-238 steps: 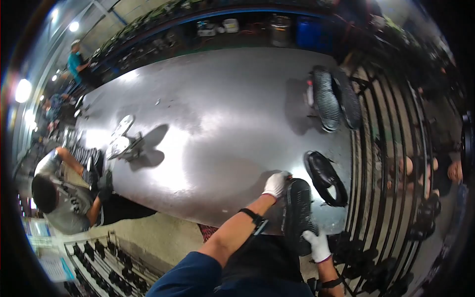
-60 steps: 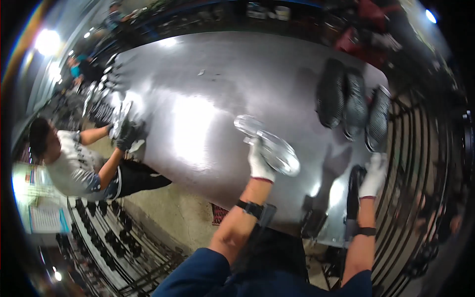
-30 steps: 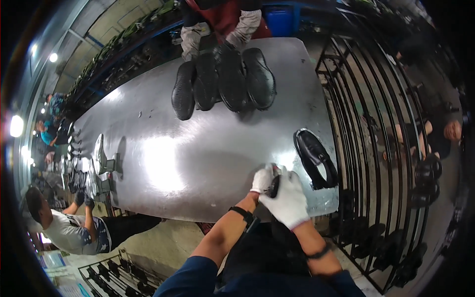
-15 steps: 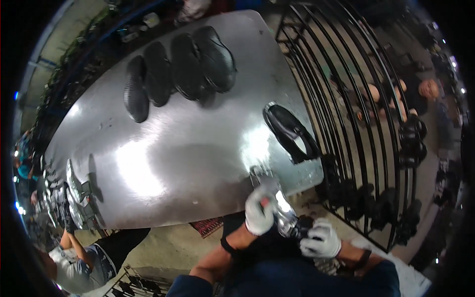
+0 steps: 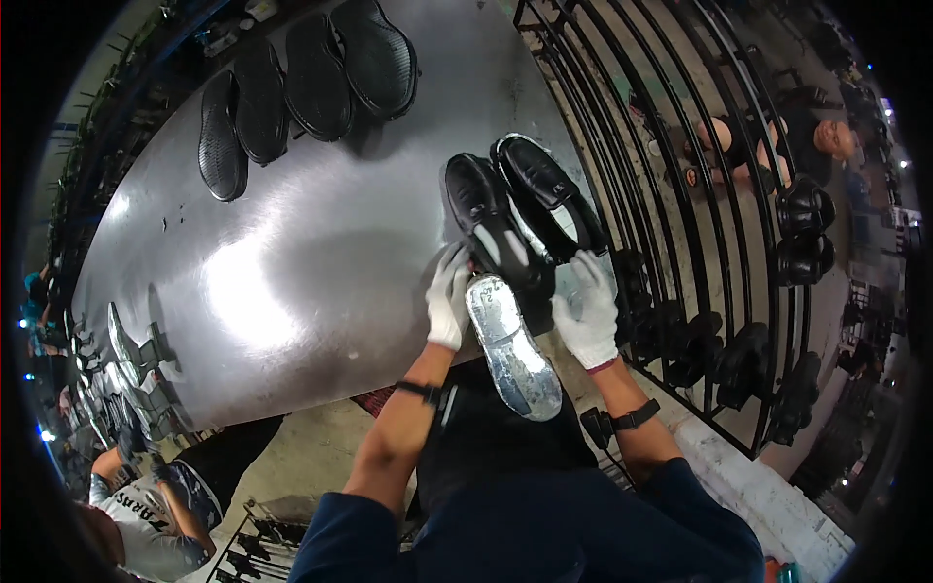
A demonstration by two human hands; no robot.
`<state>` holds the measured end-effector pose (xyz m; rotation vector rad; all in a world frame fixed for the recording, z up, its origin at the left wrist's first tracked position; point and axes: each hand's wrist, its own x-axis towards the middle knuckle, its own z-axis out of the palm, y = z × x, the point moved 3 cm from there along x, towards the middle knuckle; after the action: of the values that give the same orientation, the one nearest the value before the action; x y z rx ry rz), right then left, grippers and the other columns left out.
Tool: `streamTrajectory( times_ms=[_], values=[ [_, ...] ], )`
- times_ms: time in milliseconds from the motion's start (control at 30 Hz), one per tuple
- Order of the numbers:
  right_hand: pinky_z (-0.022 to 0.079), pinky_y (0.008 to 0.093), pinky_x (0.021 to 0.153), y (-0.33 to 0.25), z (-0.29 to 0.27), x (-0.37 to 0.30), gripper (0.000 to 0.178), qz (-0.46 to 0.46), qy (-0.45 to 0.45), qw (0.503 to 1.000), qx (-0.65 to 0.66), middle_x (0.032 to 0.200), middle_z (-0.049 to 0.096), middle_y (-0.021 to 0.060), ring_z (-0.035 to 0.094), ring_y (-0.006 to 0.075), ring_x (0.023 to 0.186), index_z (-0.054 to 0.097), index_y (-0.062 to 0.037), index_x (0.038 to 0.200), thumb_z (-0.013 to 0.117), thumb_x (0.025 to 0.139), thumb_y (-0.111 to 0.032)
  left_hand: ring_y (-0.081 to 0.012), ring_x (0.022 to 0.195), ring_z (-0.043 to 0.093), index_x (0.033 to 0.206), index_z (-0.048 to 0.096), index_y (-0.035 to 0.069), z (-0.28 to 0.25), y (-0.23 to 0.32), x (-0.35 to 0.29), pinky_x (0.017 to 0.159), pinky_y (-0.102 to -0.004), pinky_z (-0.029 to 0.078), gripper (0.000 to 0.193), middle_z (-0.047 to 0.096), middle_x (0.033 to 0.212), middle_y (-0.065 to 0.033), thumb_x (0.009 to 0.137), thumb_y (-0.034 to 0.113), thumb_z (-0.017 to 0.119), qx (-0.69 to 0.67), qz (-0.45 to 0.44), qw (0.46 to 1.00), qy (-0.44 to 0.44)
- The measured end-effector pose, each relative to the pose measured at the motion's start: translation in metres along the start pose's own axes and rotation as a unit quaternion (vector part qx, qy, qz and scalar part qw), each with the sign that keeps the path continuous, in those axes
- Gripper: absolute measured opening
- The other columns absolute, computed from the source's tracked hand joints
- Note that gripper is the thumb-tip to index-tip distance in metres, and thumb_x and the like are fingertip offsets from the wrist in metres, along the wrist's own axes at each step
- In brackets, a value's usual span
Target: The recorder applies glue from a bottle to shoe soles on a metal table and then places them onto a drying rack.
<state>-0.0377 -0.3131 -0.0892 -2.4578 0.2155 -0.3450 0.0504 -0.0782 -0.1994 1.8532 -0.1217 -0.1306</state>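
Two black loafers lie side by side near the table's right edge: a left loafer (image 5: 476,199) and a right loafer (image 5: 540,185), their openings toward me. My left hand (image 5: 448,299), in a white glove, has its fingers stretched out beside the heel of the left loafer. My right hand (image 5: 589,319), gloved too, is open with fingers spread, just below the right loafer's heel. Neither hand visibly grips anything. Between my hands is a shiny metal shoe last (image 5: 515,350), sole side up, at the near edge of the table. Its underside is hidden.
The metal table (image 5: 321,223) bears several black shoe soles (image 5: 316,78) at its far end. Black rack bars (image 5: 671,194) run along the right. Metal lasts (image 5: 136,360) stand at the left, near another worker (image 5: 160,505). A seated person (image 5: 812,146) is beyond the rack.
A second loafer now lies beside the one on the table. My hands have moved forward and apart, off the metal last, whose sole now faces up. The view has shifted.
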Motion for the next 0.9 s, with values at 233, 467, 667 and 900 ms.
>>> streamTrajectory(
  times_ms=[233, 467, 667, 900],
  values=[
    [0.062, 0.0546, 0.090, 0.030, 0.062, 0.113, 0.066, 0.137, -0.272, 0.919, -0.251, 0.128, 0.072, 0.0321, 0.077, 0.0478, 0.103, 0.062, 0.0065, 0.137, 0.069, 0.098, -0.047, -0.0274, 0.118, 0.070, 0.155, 0.051, 0.004, 0.021, 0.072, -0.095, 0.104, -0.0425, 0.058, 0.062, 0.067, 0.134, -0.0133, 0.100, 0.022, 0.072, -0.452, -0.365, 0.812, -0.054],
    [0.063, 0.0539, 0.086, 0.027, 0.111, 0.123, 0.041, 0.157, -0.243, 0.922, -0.256, 0.113, 0.075, 0.0295, 0.079, 0.0444, 0.099, 0.068, 0.0113, 0.117, 0.061, 0.102, -0.026, -0.0312, 0.125, 0.063, 0.147, 0.056, 0.012, -0.047, 0.032, -0.005, 0.109, -0.0514, 0.054, 0.050, 0.064, 0.135, -0.0096, 0.107, 0.040, 0.064, -0.618, -0.210, 0.744, 0.144],
    [0.062, 0.0549, 0.089, 0.016, 0.102, 0.124, 0.044, 0.233, -0.238, 0.912, -0.240, 0.115, 0.074, 0.0301, 0.078, 0.0452, 0.099, 0.074, 0.0037, 0.112, 0.058, 0.106, -0.037, -0.0355, 0.137, 0.055, 0.158, 0.048, 0.008, -0.289, 0.038, 0.075, 0.118, -0.0554, 0.047, 0.071, 0.057, 0.150, -0.0159, 0.107, 0.057, 0.059, -0.547, -0.066, 0.784, 0.288],
    [0.057, 0.0615, 0.086, 0.079, 0.034, 0.020, 0.033, 0.284, -0.082, 0.945, -0.143, 0.095, 0.072, 0.0309, 0.071, 0.0526, 0.092, 0.072, 0.0014, 0.094, 0.060, 0.104, -0.027, -0.0457, 0.152, 0.046, 0.169, 0.033, 0.003, -0.123, -0.018, 0.043, 0.127, -0.0639, 0.036, 0.091, 0.048, 0.165, -0.0229, 0.102, 0.051, 0.071, -0.039, -0.081, 0.990, 0.111]
  ],
)
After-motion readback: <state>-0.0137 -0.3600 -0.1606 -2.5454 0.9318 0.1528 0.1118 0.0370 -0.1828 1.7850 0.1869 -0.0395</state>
